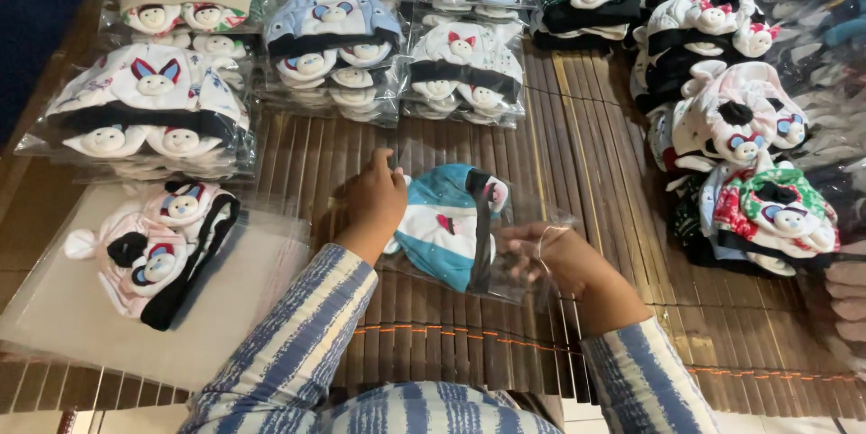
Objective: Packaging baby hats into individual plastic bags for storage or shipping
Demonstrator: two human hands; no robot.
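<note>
Both hands are seen at the centre of the frame, with a teal and white baby hat (442, 226) inside a clear plastic bag (528, 217) lying between them on the slatted bamboo mat (586, 145). At the bag's left edge the left hand (374, 204) is curled, fingertips pressed against the plastic; at the lower right edge the right hand (550, 253) is closed in a pinch on the plastic film. The hat's long axis is set roughly from upper right to lower left, tilted slightly, and the bag's open side appears to face right, toward the right hand, though this cannot be told for certain. Neither hand is clearly nearer; the hat is flanked. A pink hat (153, 249) is laid on a stack of flat bags (72, 308) at lower left, well apart, and packed hats (334, 37) are ranged along the top.
</note>
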